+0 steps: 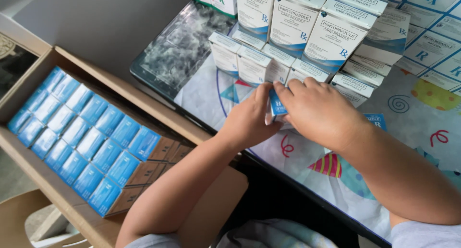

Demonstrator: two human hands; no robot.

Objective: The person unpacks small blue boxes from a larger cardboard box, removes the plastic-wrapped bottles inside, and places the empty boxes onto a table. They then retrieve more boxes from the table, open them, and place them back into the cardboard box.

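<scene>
- The left hand and the right hand are both pinching one small blue and white box, fingers curled tight on it.
- The box is sitting just above the tabletop, right in front of a pile of white boxes.
- A cardboard carton full of blue boxes is standing to the left.

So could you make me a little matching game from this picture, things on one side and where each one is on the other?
Things:
1. small blue and white box
2. brown cardboard carton
3. tall white and blue medicine boxes
4. clear plastic tray

Places:
A. stacked at the table's far edge
B. left of the table, full of blue boxes
C. between the left hand and right hand
D. empty, on the table's left end

Pairs: 1-C, 2-B, 3-A, 4-D
</scene>
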